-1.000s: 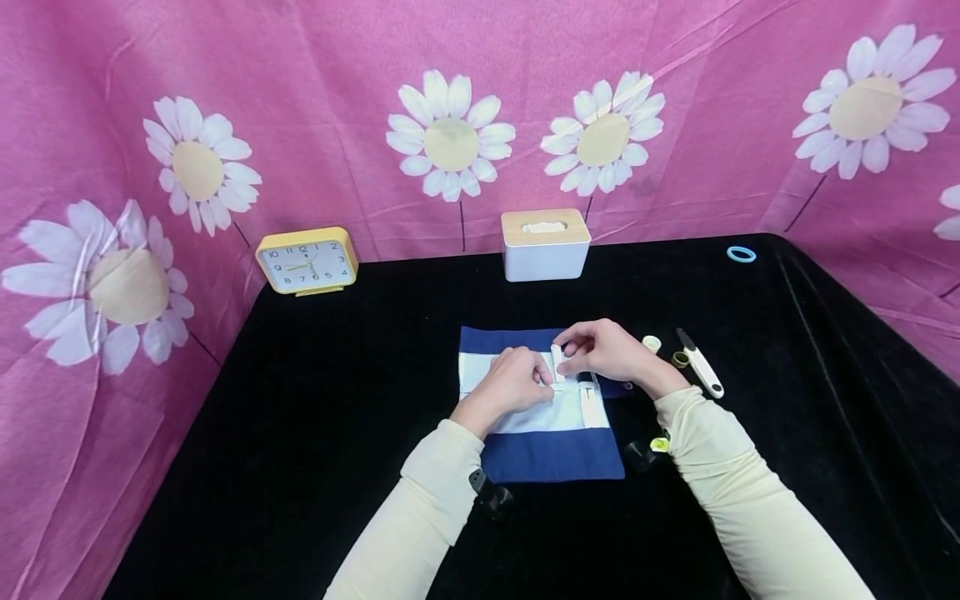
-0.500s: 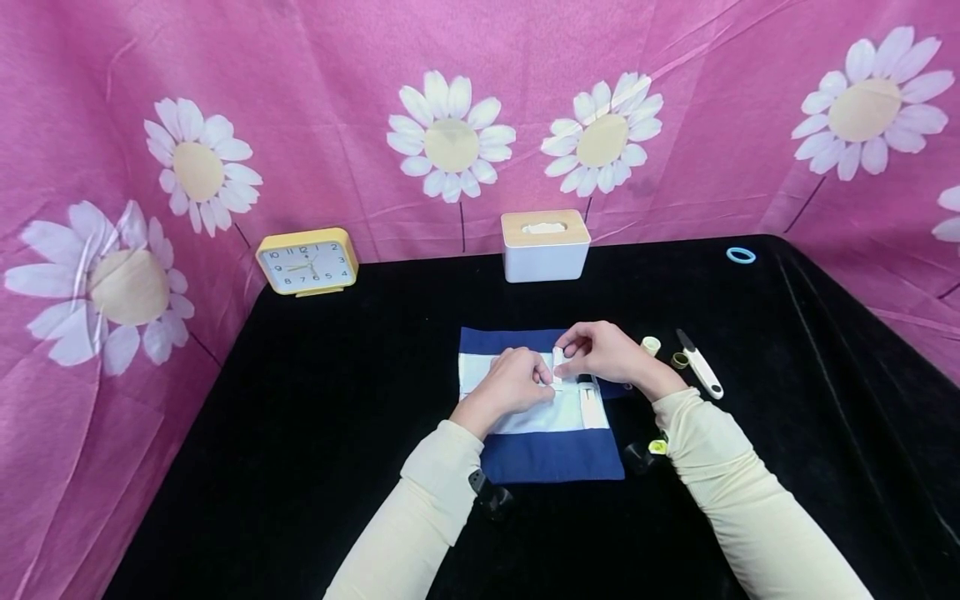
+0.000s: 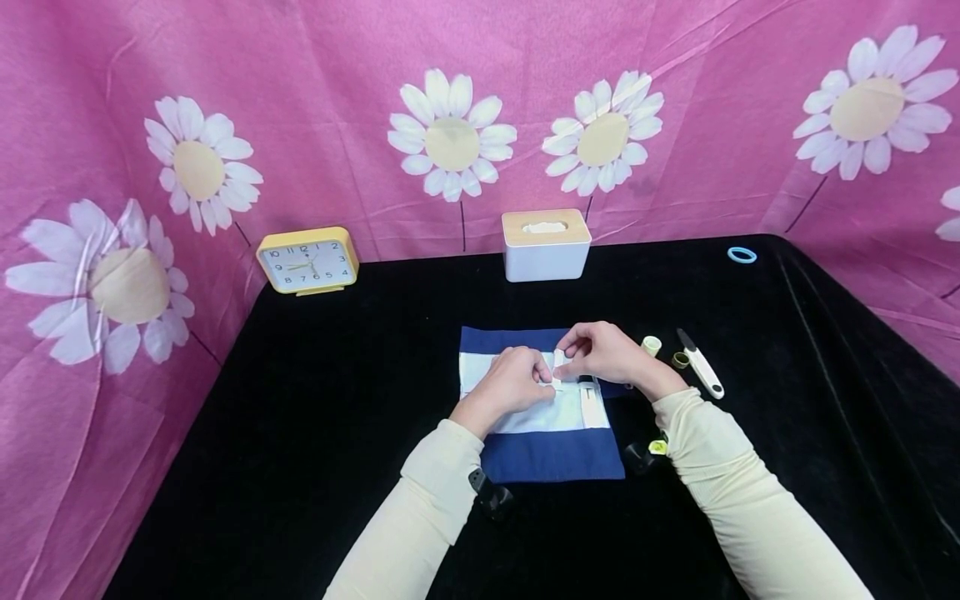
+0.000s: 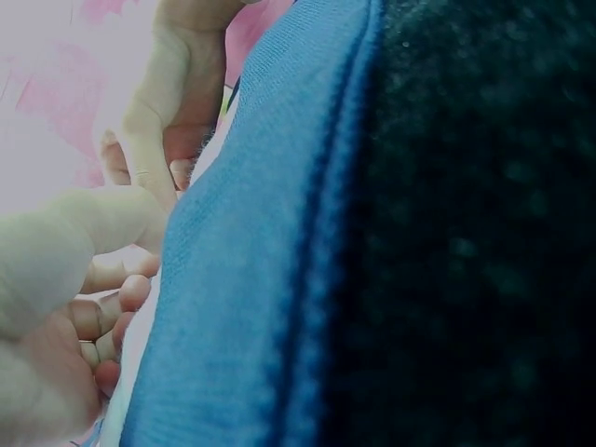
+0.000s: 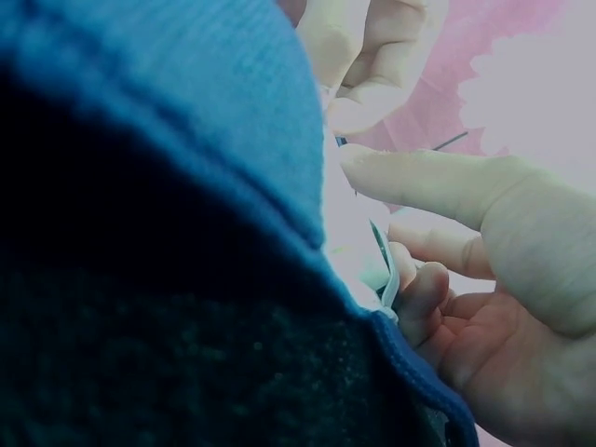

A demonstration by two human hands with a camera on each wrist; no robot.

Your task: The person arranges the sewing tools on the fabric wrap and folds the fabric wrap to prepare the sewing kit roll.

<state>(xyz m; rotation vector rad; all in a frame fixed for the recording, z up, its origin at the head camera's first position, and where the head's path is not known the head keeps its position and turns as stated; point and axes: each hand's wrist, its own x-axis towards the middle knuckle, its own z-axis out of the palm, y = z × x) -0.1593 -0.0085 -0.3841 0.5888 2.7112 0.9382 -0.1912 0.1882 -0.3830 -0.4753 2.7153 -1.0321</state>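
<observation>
A blue-and-white cloth pouch (image 3: 551,457) lies unfolded on the black-covered table. My right hand (image 3: 603,354) pinches a small narrow white piece (image 3: 558,358) upright over the white middle of the pouch; its lower end is at the pocket edge, and its kind is unclear. Beside it, the curled fingers of my left hand (image 3: 513,379) pinch the pocket's edge. Another whitish flat piece (image 3: 592,407) sits in the pocket at the right. In the wrist views both hands (image 4: 47,307) (image 5: 521,270) meet behind the blue cloth (image 5: 186,102), which hides most of the fingertips' contact.
Right of the pouch lie a pale spool (image 3: 651,345), an olive ring-shaped piece (image 3: 680,360), a white-handled tool (image 3: 703,368) and a small yellow-green item (image 3: 658,447). Farther back stand a yellow clock (image 3: 308,261) and a tissue box (image 3: 546,246); a blue ring (image 3: 742,255) lies far right.
The narrow white piece has sunk slightly toward the pocket edge, with the right fingers moving down a little. The left hand stays in place.
</observation>
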